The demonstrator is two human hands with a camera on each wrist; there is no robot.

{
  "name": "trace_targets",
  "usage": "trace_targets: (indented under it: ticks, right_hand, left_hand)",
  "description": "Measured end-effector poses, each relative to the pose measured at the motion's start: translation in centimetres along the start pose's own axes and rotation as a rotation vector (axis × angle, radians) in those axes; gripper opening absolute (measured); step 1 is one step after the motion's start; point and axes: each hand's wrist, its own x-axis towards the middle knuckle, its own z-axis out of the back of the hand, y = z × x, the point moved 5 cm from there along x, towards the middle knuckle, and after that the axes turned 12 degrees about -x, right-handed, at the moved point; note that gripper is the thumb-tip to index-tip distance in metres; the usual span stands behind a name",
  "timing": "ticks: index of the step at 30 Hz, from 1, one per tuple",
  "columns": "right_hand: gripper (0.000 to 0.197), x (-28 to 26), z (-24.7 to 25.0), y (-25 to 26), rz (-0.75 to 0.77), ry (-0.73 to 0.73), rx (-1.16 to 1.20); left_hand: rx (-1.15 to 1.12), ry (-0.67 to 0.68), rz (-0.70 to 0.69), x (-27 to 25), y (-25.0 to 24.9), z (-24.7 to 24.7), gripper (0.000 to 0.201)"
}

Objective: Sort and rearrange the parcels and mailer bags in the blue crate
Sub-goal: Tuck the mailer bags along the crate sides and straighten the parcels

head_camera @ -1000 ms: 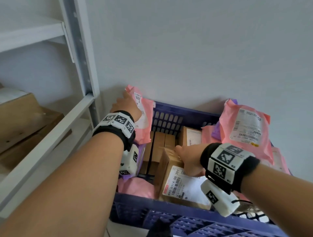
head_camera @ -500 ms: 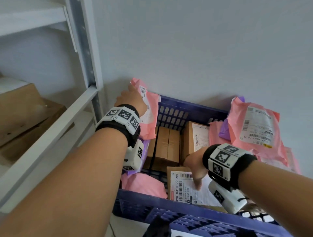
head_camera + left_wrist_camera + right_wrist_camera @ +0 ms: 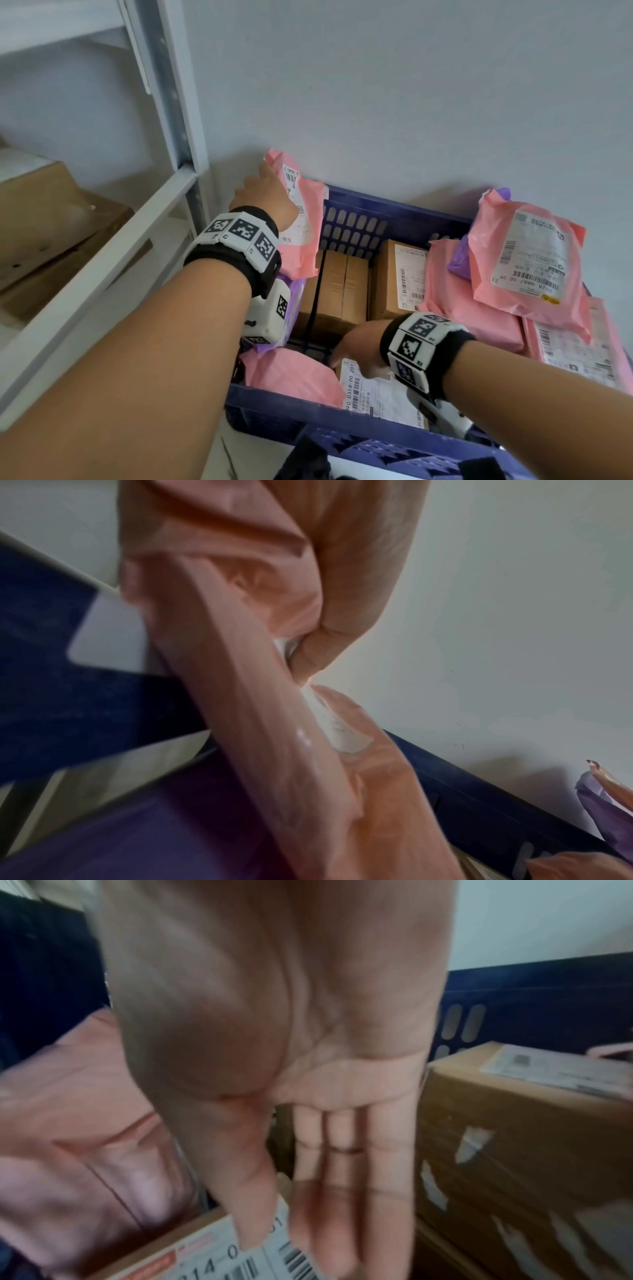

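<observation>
A: The right hand point(image 3: 356, 346) lies flat, fingers point(image 3: 346, 1191) straight, on the labelled cardboard box point(image 3: 380, 394) at the near wall of the blue crate point(image 3: 359, 222)?

B: Yes, the wrist view shows the open palm. Farther, the left hand point(image 3: 263, 195) pinches a pink mailer bag point(image 3: 305, 240) upright at the far left corner.

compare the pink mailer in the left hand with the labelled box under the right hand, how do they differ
The pink mailer is soft, crinkled plastic; the labelled box is stiff brown cardboard. The mailer stands upright against the blue crate's far-left corner, poking above the rim; the box lies flat at the near wall. The left hand grips the mailer's top edge, while the right hand rests straight fingers on the box. Both carry white barcode labels.
</observation>
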Motion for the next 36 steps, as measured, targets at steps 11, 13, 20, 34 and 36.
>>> trace_targets:
  ticks: [11,13,20,34,36]
  right_hand:
    - [0.019,0.7,2.9,-2.4,-0.313,-0.201,0.275]
    - [0.019,0.7,4.4,-4.3,-0.442,-0.373,0.42]
    - [0.034,4.5,5.0,-7.5,-0.588,-0.334,0.564]
    - [0.115,7.5,3.1,-7.0,-0.789,-0.239,0.677]
    - [0.115,7.3,3.2,-7.3,-0.816,-0.304,0.699]
  left_hand:
    - [-0.011,0.06,0.033,0.3,0.1,0.4,0.079]
    - [-0.015,0.07,0.034,0.4,0.1,0.5,0.08]
    - [-0.048,0.083,0.036,0.3,0.2,0.5,0.079]
    - [-0.014,0.087,0.013,0.2,0.3,0.2,0.079]
    - [-0.02,0.091,0.014,0.2,0.3,0.2,0.079]
